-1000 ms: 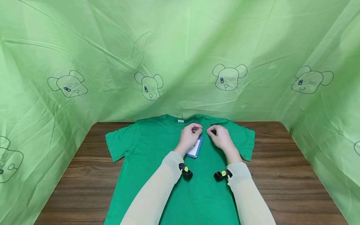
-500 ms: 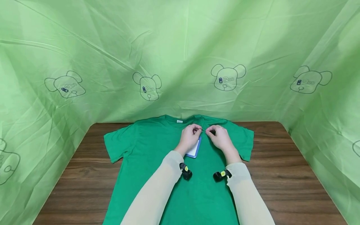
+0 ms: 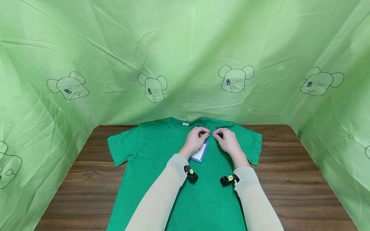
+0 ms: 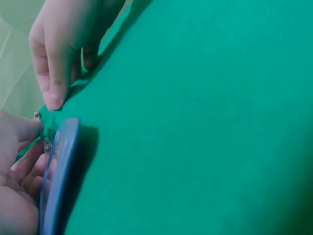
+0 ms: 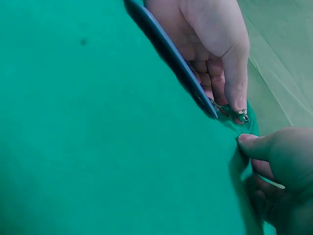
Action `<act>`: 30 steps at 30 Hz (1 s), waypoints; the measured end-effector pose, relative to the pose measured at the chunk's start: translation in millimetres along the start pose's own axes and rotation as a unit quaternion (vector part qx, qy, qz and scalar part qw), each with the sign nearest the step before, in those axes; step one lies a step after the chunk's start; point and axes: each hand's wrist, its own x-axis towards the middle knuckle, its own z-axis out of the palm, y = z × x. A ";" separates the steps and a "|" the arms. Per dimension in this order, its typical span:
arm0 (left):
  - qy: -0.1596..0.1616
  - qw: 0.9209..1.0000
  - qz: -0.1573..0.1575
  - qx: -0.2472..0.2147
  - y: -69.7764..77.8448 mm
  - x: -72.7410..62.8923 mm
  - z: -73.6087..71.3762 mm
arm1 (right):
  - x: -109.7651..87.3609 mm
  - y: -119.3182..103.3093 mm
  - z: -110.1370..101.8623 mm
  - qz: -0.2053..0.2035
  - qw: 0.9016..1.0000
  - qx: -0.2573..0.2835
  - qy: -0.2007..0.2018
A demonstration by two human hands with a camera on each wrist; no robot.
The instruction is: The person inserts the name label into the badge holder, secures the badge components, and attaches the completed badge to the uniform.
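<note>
A green T-shirt (image 3: 164, 150) lies spread with its collar at the far side. Near the collar my left hand (image 3: 194, 141) pinches the small metal clip (image 5: 239, 116) of a name badge between thumb and forefinger. The badge (image 3: 200, 153) has a blue frame and a white insert; it hangs below that hand over the shirt front, partly hidden by it. Just to the right, my right hand (image 3: 226, 141) pinches a fold of the shirt between thumb and forefinger, as the right wrist view shows. The two hands' fingertips are close together, with the clip at the raised cloth.
Beneath the shirt is a dark wooden table (image 3: 289, 179). Light green cloth (image 3: 190, 57) with bear-head outlines hangs behind and at both sides. Small black cameras (image 3: 192, 176) sit on both wrists, over the pale sleeves (image 3: 157, 195).
My left fingertips have come slightly nearer to the right ones, and less of the metal piece shows between them. My right hand keeps its pinch in nearly the same place.
</note>
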 end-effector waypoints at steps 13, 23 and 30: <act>0.005 1.000 -0.010 -0.009 -0.6 2.6 0.5 | 0.7 -3.3 -0.8 -0.004 1.000 0.003 0.004; -0.025 0.999 -0.021 -0.017 -0.3 0.8 1.2 | 1.2 0.6 -0.7 0.004 1.000 0.004 0.005; -0.032 0.999 -0.026 -0.028 0.0 -0.1 1.2 | 1.5 2.0 -0.1 0.003 1.000 0.006 0.005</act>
